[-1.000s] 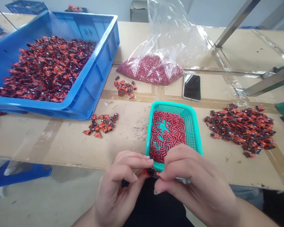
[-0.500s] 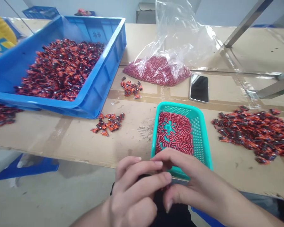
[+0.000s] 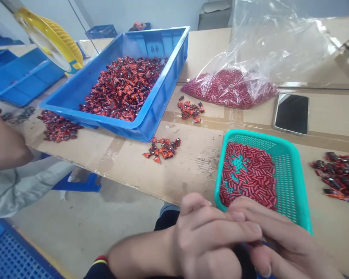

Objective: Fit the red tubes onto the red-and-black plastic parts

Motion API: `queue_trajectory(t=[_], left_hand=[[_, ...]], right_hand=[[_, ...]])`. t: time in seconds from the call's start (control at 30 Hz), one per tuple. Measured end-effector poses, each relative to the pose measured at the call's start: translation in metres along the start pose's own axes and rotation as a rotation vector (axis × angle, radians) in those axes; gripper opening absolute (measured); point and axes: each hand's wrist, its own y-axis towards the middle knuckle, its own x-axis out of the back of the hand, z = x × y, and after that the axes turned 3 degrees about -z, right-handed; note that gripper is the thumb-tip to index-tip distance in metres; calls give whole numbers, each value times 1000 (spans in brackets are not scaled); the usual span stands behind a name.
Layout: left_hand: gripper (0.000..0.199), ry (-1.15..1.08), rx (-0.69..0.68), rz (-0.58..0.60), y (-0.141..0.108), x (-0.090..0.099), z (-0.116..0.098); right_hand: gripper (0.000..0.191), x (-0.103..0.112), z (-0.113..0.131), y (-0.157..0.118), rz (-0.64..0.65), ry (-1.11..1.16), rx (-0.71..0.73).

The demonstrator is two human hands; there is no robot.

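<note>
My left hand [image 3: 212,240] and my right hand [image 3: 287,236] meet over the table's front edge, fingers bent and pressed together. A small dark part with a reddish and blue edge [image 3: 258,243] shows between the fingertips; most of it is covered. Just beyond my hands sits a green mesh basket [image 3: 292,186] of short dark-red tubes [image 3: 250,170]. To its left lies a small cluster of orange-and-black wired parts [image 3: 163,149]. A larger heap of similar parts [image 3: 341,174] is on the right, cut off by the picture's edge.
A big blue crate [image 3: 159,93] full of orange-and-black parts stands at left, near a yellow fan [image 3: 52,42]. Behind the basket are a clear bag [image 3: 232,87] of red tubes and a phone [image 3: 292,114]. Another person's arm [image 3: 6,143] shows at far left.
The view has swung left, so the table's things appear further right and the fan and the other person's arm come into sight. My hands remain together, the fingers closer around the small part.
</note>
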Motion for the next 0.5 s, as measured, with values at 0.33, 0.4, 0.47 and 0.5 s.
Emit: queue_trajectory(t=[0.33, 0.4, 0.47, 0.5], left_hand=[[40, -68, 57, -117, 28, 8, -6], [37, -34, 24, -89, 29, 10, -5], [29, 17, -11, -59, 29, 15, 2], [24, 62, -21, -47, 28, 20, 10]], right_hand=[[43, -3, 5, -5, -53, 62, -148], [46, -5, 6, -2, -19, 109, -186], [42, -2, 6, -1, -20, 87, -193], [37, 5, 5, -3, -58, 15, -175]])
